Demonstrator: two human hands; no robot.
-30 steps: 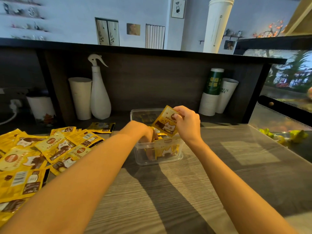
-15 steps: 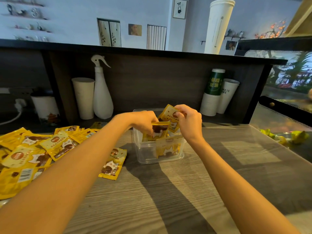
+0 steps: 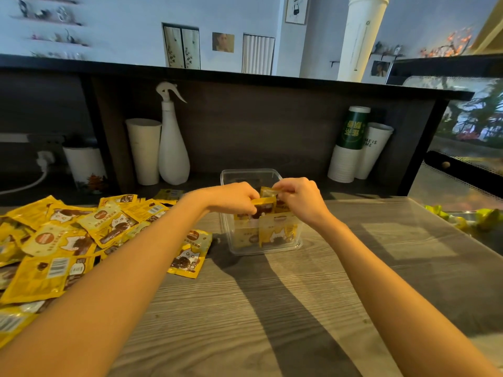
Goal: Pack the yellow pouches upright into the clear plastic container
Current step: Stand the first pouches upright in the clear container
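The clear plastic container (image 3: 249, 176) stands on the wooden table, a little past its middle. Yellow pouches (image 3: 277, 232) stand upright against its near wall. Over the container, my left hand (image 3: 231, 197) grips the top of one yellow pouch (image 3: 264, 207), which leans among the others. My right hand (image 3: 299, 198) pinches the top of a second pouch (image 3: 268, 191) just behind it. A single pouch (image 3: 189, 254) lies flat left of the container. A big loose pile of pouches (image 3: 68, 238) covers the table's left side.
At the back, under a dark shelf, stand a white spray bottle (image 3: 172, 148), a tall white cup (image 3: 144, 151), and stacked cups (image 3: 351, 148) on the right. A potted cup (image 3: 85, 167) and a cable sit at far left. Yellow-green objects (image 3: 479, 217) lie at the right edge.
My left hand came up out of the container and now grips a pouch at its top. My right hand lowered its pouch toward the container. The view tilted a little.
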